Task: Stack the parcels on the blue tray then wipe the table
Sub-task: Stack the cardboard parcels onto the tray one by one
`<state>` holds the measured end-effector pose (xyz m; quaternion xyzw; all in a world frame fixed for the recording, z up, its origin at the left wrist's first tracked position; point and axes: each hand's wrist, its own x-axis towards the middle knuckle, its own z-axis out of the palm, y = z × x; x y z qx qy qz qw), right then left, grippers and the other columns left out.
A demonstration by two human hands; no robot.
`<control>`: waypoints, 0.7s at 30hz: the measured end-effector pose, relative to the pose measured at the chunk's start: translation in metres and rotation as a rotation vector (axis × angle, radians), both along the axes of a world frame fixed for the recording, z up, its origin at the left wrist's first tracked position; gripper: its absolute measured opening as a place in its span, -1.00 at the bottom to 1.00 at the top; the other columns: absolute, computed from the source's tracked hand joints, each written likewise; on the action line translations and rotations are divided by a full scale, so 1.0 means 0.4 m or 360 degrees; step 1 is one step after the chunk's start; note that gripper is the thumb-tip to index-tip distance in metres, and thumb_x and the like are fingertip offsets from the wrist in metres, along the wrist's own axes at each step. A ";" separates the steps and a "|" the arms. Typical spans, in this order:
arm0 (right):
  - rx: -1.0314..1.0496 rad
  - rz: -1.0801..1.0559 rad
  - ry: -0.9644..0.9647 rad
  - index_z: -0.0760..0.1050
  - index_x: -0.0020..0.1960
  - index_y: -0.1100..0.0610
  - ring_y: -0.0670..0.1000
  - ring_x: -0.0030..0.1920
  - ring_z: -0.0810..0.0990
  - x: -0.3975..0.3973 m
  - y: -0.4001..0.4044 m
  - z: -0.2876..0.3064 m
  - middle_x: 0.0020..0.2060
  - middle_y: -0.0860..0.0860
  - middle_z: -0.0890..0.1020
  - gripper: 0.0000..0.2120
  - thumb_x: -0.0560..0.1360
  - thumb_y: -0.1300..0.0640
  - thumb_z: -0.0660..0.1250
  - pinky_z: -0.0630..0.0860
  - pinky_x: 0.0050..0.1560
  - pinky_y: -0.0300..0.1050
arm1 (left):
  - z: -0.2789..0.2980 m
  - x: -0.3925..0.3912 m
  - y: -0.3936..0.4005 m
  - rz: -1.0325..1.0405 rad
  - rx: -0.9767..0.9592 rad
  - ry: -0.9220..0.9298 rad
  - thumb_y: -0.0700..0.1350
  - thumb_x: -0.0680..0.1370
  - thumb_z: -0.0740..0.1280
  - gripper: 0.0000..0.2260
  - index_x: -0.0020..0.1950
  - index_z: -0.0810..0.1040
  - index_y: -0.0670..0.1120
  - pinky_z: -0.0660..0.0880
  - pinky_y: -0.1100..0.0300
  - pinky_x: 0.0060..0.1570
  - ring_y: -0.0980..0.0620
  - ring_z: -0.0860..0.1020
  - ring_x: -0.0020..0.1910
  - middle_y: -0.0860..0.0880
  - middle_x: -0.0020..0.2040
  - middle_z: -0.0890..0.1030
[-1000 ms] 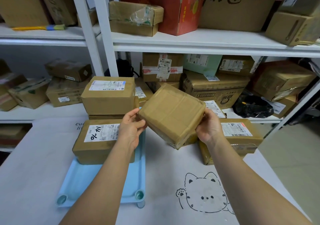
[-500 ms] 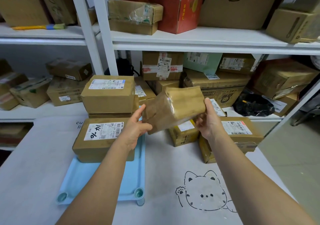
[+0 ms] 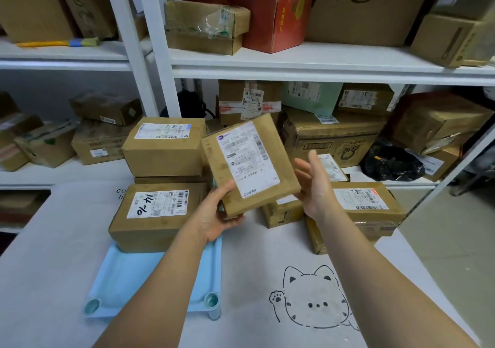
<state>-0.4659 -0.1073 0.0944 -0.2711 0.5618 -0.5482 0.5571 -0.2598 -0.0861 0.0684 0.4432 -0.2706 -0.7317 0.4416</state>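
Two hands meet a tilted parcel (image 3: 250, 164): left (image 3: 214, 214) grips its half-hidden lower corner, right (image 3: 312, 184) spread beside it.

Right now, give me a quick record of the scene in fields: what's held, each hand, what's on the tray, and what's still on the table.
held item: brown cardboard parcel with a white shipping label, tilted in the air, label facing the camera
left hand: grips the parcel's lower corner
right hand: open, fingers straight, at the parcel's right edge
light blue plastic tray: holds a brown box marked 14-70, with more boxes stacked behind it
table with white cat-print cover: long brown labelled box and a smaller box remain off the tray
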 end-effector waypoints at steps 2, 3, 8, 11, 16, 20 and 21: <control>-0.0013 0.0121 -0.0216 0.51 0.24 0.05 0.06 0.16 0.52 0.005 0.013 -0.015 0.09 0.02 0.57 -0.36 0.37 -0.38 0.27 0.36 0.28 0.11 | -0.001 -0.004 0.001 0.0016 -0.0001 0.0142 0.07 0.28 0.44 -0.45 0.24 0.50 -0.04 0.58 0.06 -0.29 -0.12 0.58 -0.12 -0.13 0.10 0.59; -0.0035 0.0229 -0.0282 0.48 0.28 0.05 0.07 0.13 0.54 0.008 0.021 -0.019 0.05 0.02 0.57 -0.27 0.28 -0.40 0.34 0.38 0.25 0.11 | -0.001 -0.007 0.001 0.0017 -0.0013 0.0172 0.06 0.25 0.47 -0.39 0.27 0.49 -0.05 0.60 0.03 -0.28 -0.16 0.59 -0.08 -0.16 0.12 0.59; -0.0206 0.0465 -0.0242 0.37 0.28 -0.11 0.00 -0.01 0.59 0.047 0.023 -0.040 0.03 -0.08 0.65 -0.31 0.20 0.02 0.53 0.46 -0.02 -0.06 | -0.005 -0.028 0.011 -0.0009 -0.0098 0.0152 -0.07 0.12 0.55 -0.10 0.42 0.28 -0.09 0.60 -0.09 -0.22 -0.16 0.63 -0.09 -0.20 0.20 0.57; -0.0233 0.0346 -0.0319 0.35 0.32 -0.06 0.07 0.10 0.58 0.071 0.013 -0.042 0.09 0.02 0.65 -0.33 0.25 0.15 0.46 0.53 0.11 0.05 | -0.008 -0.005 0.021 0.0008 -0.0157 0.0050 -0.02 0.09 0.60 -0.06 0.40 0.26 -0.08 0.50 -0.03 -0.14 -0.08 0.60 -0.08 -0.14 0.15 0.56; -0.0007 0.0413 -0.0337 0.39 0.34 0.00 0.14 0.17 0.57 0.129 -0.009 -0.052 0.12 0.09 0.64 -0.35 0.27 0.05 0.46 0.48 0.22 0.17 | 0.011 0.113 0.026 0.0647 -0.0234 0.0248 0.16 0.48 0.31 -0.54 0.28 0.47 -0.06 0.46 -0.09 0.18 -0.08 0.52 0.15 -0.10 0.15 0.58; 0.0117 0.0466 -0.0276 0.43 0.31 0.07 0.16 0.16 0.58 0.213 -0.019 -0.054 0.15 0.12 0.62 -0.46 0.36 -0.01 0.42 0.51 0.18 0.15 | 0.002 0.212 0.026 0.1070 -0.0276 -0.0090 0.12 0.50 0.31 -0.60 0.25 0.47 -0.07 0.54 0.01 0.01 -0.04 0.56 0.07 -0.09 0.06 0.60; 0.0119 0.0484 -0.0300 0.45 0.30 0.07 0.16 0.18 0.57 0.238 -0.022 -0.054 0.16 0.12 0.62 -0.46 0.36 -0.02 0.42 0.49 0.22 0.16 | -0.005 0.238 0.028 0.1152 -0.0257 -0.0162 0.10 0.51 0.31 -0.66 0.19 0.50 -0.07 0.54 0.05 -0.02 -0.03 0.57 0.04 -0.06 0.01 0.61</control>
